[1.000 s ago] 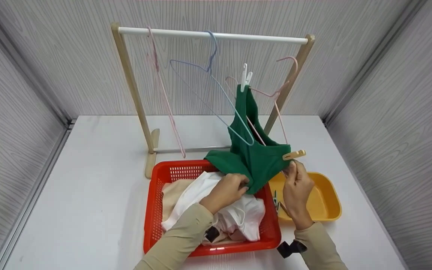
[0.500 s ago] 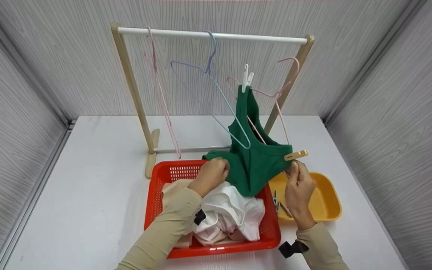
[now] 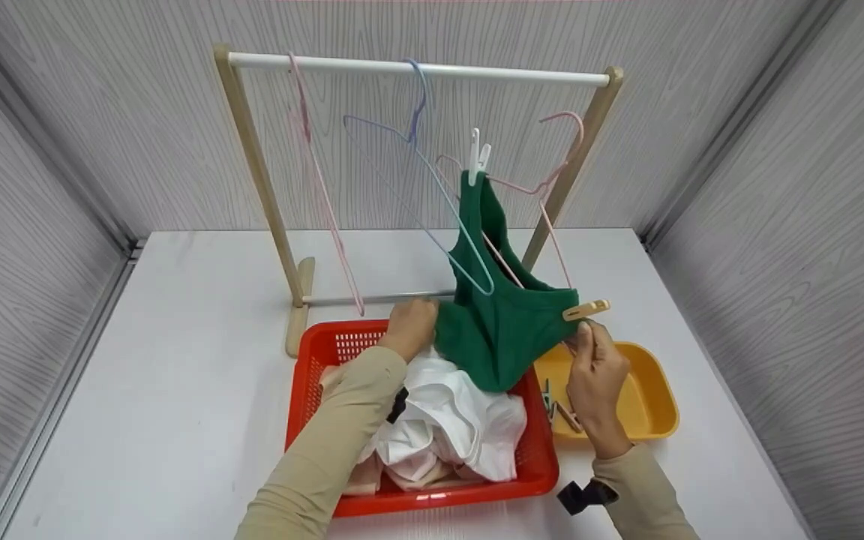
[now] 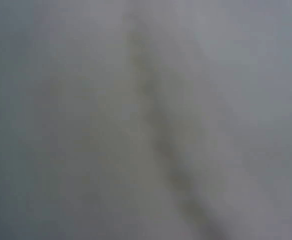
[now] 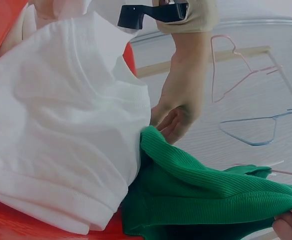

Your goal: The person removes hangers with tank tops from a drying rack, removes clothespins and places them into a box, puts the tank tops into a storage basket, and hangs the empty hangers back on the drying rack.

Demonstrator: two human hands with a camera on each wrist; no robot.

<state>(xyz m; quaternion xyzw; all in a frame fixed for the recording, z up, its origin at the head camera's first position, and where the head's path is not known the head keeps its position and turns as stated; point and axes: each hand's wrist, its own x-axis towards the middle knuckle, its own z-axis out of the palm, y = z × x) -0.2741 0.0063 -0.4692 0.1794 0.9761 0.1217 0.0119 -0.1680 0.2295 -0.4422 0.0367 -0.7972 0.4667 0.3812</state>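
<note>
A green ribbed tank top [image 3: 503, 322] hangs on a pink hanger [image 3: 554, 238], its lower part over the laundry basket. One strap is clipped by a white clothespin [image 3: 475, 159], the other by a wooden clothespin [image 3: 586, 310]. Just below the wooden one, my right hand [image 3: 598, 379] pinches the fabric corner. My left hand [image 3: 411, 328] holds the garment's lower left end near the basket's back rim. Seen from the right wrist, the left hand's fingers [image 5: 173, 120] curl at the green hem. The left wrist view is only a grey blur.
White and beige clothes [image 3: 451, 420] fill the red basket [image 3: 303, 375]. To its right, a yellow tub [image 3: 653, 390] holds several clothespins. Behind stands a rack with a white rail [image 3: 357, 66], carrying a blue hanger [image 3: 415, 112] and a pink hanger [image 3: 319, 172] at left.
My left hand has moved left and up, from the tank top's middle to its lower left end, now drawn in against the hand. The right hand keeps its pinch.
</note>
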